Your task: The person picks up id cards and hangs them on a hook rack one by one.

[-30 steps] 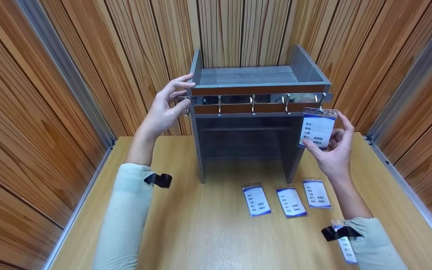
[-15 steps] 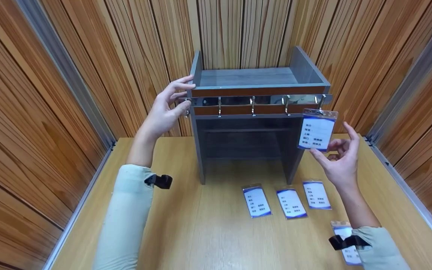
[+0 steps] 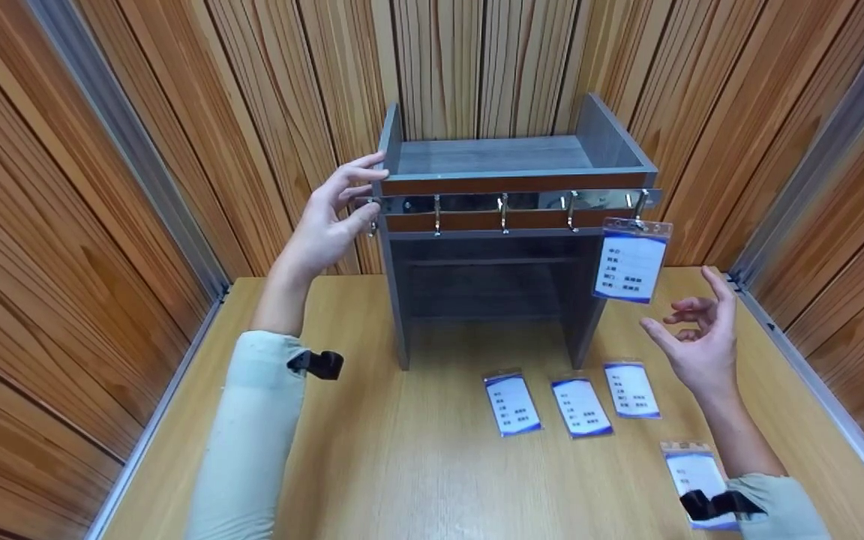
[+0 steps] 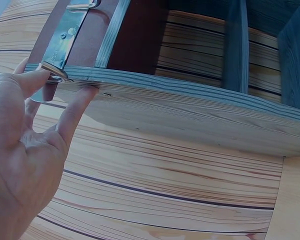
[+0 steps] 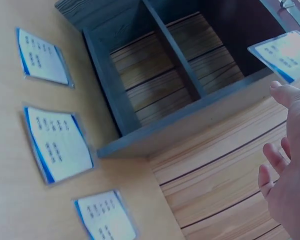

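A badge in a clear holder [image 3: 631, 266] hangs from the right-end hook [image 3: 640, 202] of the metal hook rail [image 3: 537, 201] on the grey shelf unit [image 3: 394, 300]. My right hand [image 3: 702, 345] is apart from it, below and to its right, with nothing between thumb and fingers. In the right wrist view, the thumb lies near the hanging badge's lower edge [image 5: 285, 55]. My left hand [image 3: 334, 214] holds the shelf's upper left side. In the left wrist view, its fingertips [image 4: 92, 91] touch the side panel by the rail's end hook [image 4: 55, 71].
Several more badges lie on the wooden table [image 3: 402, 465]: one left [image 3: 513, 403], one middle [image 3: 582, 406], one right [image 3: 632, 390], and one [image 3: 691, 469] partly under the right wrist's black strap. Other hooks [image 3: 505, 214] line the rail. Wood-panelled walls [image 3: 102, 247] enclose the table.
My right hand has let go of the badge and moved down and right, leaving it hanging on the hook. The left hand stays in place at the shelf.
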Motion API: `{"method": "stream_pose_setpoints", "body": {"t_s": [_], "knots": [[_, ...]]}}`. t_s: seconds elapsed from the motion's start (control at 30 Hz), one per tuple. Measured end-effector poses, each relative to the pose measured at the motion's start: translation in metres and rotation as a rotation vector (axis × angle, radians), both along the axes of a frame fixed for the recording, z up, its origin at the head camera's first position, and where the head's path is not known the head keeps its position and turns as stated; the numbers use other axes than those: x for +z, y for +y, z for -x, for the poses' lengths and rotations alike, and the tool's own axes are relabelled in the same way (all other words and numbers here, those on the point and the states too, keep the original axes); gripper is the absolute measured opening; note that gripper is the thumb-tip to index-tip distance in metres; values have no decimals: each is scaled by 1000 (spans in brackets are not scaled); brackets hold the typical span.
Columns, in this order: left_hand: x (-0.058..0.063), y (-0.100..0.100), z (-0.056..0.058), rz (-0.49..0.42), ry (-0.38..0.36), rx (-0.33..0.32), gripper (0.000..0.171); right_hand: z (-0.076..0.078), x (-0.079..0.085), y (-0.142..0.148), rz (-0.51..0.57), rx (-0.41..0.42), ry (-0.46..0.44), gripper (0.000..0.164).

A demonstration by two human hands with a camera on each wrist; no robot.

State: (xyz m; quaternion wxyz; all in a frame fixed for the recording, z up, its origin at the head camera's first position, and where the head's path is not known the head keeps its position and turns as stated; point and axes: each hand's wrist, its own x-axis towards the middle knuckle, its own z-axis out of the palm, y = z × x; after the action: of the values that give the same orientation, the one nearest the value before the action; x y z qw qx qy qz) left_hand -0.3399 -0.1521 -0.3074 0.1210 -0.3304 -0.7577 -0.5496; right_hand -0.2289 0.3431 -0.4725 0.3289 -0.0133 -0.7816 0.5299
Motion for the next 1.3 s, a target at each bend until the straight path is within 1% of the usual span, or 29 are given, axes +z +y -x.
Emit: {"method": "stream_pose_setpoints", "body": {"t_s": [0.23,0.37,0.47,0.6,0.73,0.83,1.03,1.2,1.3], "knots": [[0,0,1,1,12,-1,39,-11,-15,13,-30,-43,-94,97],[-1,1,1,-8,7,-2,39,-18,-24,20,-39,-55,-127,93],[-1,2,1,-11,5,-3,39,-22,-28,25,-67,-61,-154,90],[0,2,1,-6,9,-2,39,-28,-34,31,-122,-56,-193,85],[1,2,0,-5,22,3,39,-36,-41,37,-175,-26,-211,80],[1,2,0,0,26,7,39,-43,-48,42,-208,-9,-239,79],[2,2,-2,2,14,7,39,-52,-54,50,-240,19,-345,87],[4,2,-2,-1,18,6,39,-56,-55,56,-279,66,-434,98],[4,3,-2,-6,15,-3,39,-58,-56,60,-322,108,-468,105]]}}
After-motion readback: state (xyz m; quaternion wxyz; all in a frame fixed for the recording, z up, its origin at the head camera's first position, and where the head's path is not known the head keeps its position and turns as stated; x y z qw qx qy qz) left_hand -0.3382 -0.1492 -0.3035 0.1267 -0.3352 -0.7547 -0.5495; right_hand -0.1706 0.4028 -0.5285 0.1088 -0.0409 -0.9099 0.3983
